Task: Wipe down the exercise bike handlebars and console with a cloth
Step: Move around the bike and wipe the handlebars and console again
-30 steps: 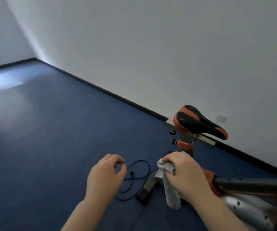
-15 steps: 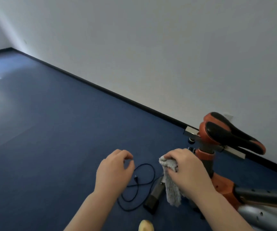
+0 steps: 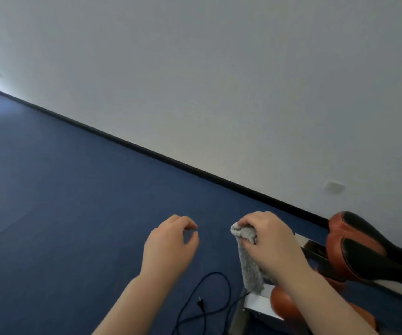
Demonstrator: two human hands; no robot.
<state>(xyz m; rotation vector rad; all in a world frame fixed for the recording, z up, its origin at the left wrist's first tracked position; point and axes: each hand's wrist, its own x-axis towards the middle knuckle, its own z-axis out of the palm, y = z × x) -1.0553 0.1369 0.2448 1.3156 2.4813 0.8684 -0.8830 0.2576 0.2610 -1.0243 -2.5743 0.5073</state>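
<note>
Low at the near right of the view, your right hand [image 3: 271,245] grips a grey fluffy cloth [image 3: 249,264], fingers curled round its bunched top while the rest hangs down. Your left hand [image 3: 169,247] hovers just beside it, fingers loosely curled and holding nothing. Neither the handlebars nor the console can be seen from this angle, so how much wiping is done cannot be told; the cloth touches no part of the bike at present. Further right sits the bike's orange and black saddle [image 3: 364,250] on its silver rail. Below your hands a black power cord [image 3: 215,293] with its plug lies looped on the blue floor [image 3: 74,213], near the bike's base, a likely snag for your feet. A white wall [image 3: 219,81] rises beyond
</note>
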